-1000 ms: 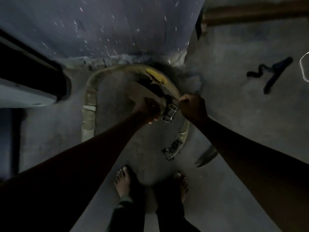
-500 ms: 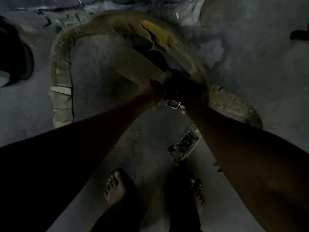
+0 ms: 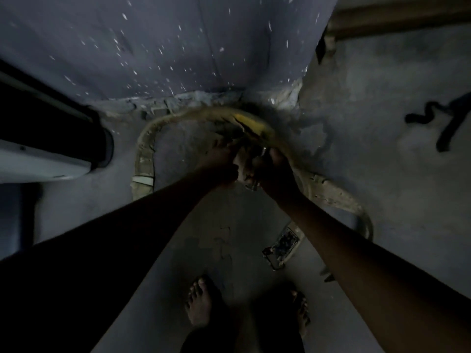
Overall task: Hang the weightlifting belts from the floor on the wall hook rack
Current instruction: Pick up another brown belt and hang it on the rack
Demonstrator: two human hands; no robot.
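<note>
A worn tan weightlifting belt [image 3: 145,149] with a cracked yellow patch curves in a big loop over the grey floor, in front of the wall's foot. My left hand [image 3: 216,161] and my right hand [image 3: 274,169] are both closed on it close together, at its strap and metal buckle. A second belt [image 3: 339,200] trails from under my right wrist down to the right. Its buckle end [image 3: 284,247] lies low near my right foot. The scene is dim and blurred. No hook rack is in view.
My bare feet [image 3: 200,305] stand at the bottom centre. A dark machine with a white edge [image 3: 51,154] juts in from the left. A black strap [image 3: 448,121] lies on the floor at the right. A blue speckled wall [image 3: 165,47] rises ahead.
The view has tilted back up from the floor, so the wall shows again. Both hands have stayed closed together on the tan belt's buckle end.
</note>
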